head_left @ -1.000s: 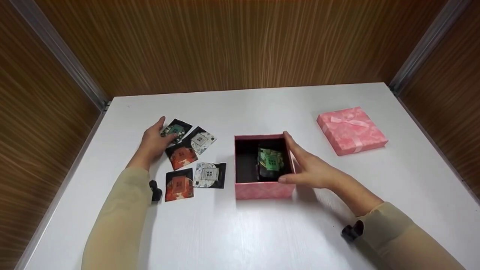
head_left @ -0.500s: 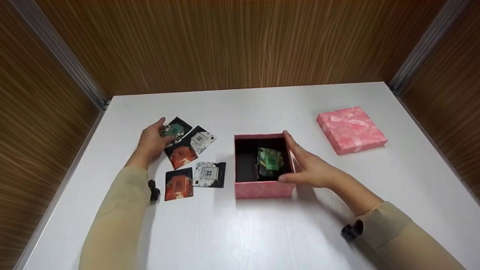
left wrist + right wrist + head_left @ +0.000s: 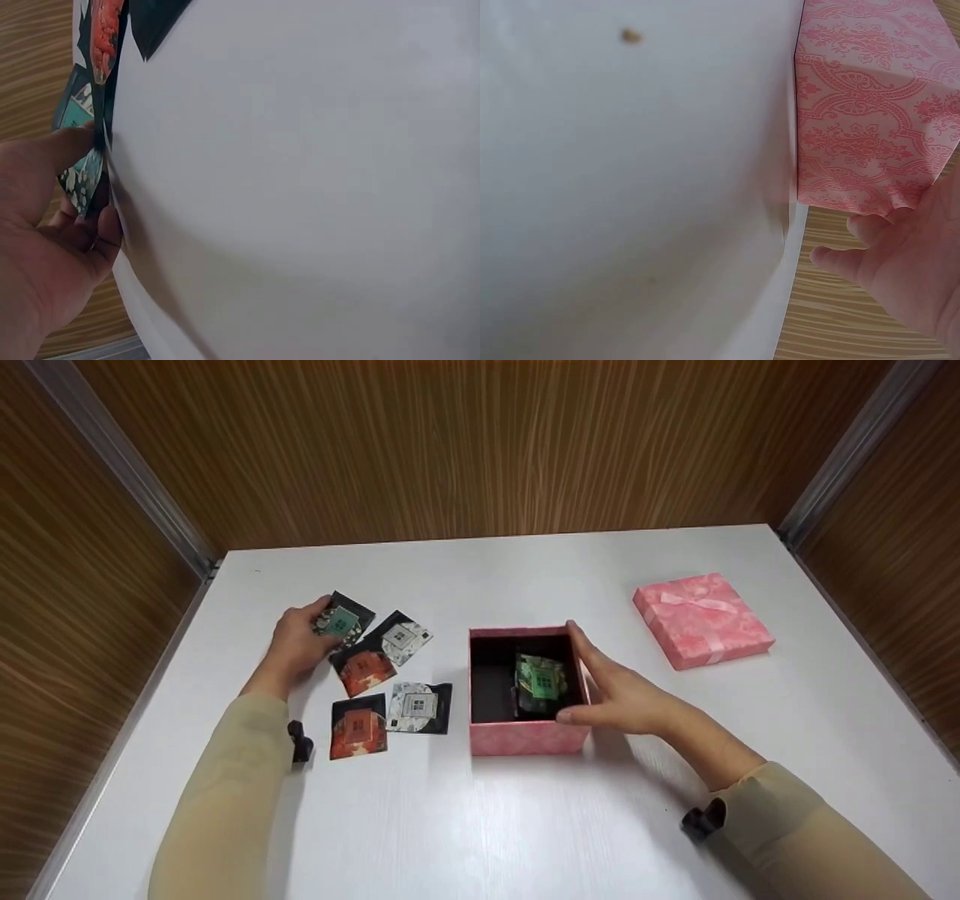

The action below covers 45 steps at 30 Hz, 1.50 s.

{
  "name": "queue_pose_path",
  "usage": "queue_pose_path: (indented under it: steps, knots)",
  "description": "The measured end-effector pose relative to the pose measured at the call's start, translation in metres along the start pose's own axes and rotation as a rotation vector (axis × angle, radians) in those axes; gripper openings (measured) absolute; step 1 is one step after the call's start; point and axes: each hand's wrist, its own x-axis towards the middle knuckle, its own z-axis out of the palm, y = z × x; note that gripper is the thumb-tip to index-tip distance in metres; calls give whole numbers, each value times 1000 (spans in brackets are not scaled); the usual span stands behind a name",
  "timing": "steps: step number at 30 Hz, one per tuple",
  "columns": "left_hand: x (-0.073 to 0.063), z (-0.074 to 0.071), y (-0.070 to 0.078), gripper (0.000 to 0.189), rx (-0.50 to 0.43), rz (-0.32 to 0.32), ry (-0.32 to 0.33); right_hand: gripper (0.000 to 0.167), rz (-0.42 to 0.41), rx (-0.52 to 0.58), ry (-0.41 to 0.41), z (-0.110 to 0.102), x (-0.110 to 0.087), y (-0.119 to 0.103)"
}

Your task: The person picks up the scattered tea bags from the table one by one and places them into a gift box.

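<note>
At the left, my left hand [image 3: 296, 639] pinches the near-left edge of a black sachet with a green label [image 3: 341, 621], thumb on top and fingers beneath. Its patterned foil bends at the thumb [image 3: 73, 146] in the left wrist view. My right hand [image 3: 626, 701] spans the right side of an open pink box [image 3: 529, 740], thumb at the front corner and index finger at the back one. Its other fingers hang loosely beside the wall in the right wrist view. Inside the dark interior, a green-labelled sachet [image 3: 541, 682] leans towards the right.
Around the left hand lie two orange sachets [image 3: 358, 727] and two white-and-black sachets [image 3: 420, 706], some overlapping. A pink lid with a ribbon bow [image 3: 703, 620] sits at the back right. Wood-grain panels [image 3: 487, 450] border the white table [image 3: 480, 817].
The left hand has drawn the green-labelled sachet a little to the left and back, away from the orange and white ones. The right hand and the box stay in place.
</note>
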Motion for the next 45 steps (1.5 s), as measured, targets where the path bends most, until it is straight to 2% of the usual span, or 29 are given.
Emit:
queue_pose_path:
  steps: [9, 15, 18, 22, 27, 35, 45]
  knots:
    - [-8, -10, 0, 60, -44, -57, -46, 124, 6, -8, -5, 0, -1, -1]
    - [-10, -15, 0, 61, -45, -82, -40, 124, 5, -18, -2, -1, 0, -1]
    - [-13, -19, 0, 61, -69, -109, -33, 124, 8, -22, -4, -1, 0, -1]
    - [-17, -24, 5, 57, -112, -114, -15, 124, 16, -26, -7, -1, 0, -1]
    - [-22, -30, 13, 54, -127, -90, 10, 124, 23, -24, -5, -1, 0, -2]
    - [-23, -34, 30, 52, -89, 14, 65, 124, -3, -1, -1, 0, 1, 0]
    - [-28, -30, 65, 50, -101, 101, 86, 125, -3, 2, -7, 0, 1, 0]
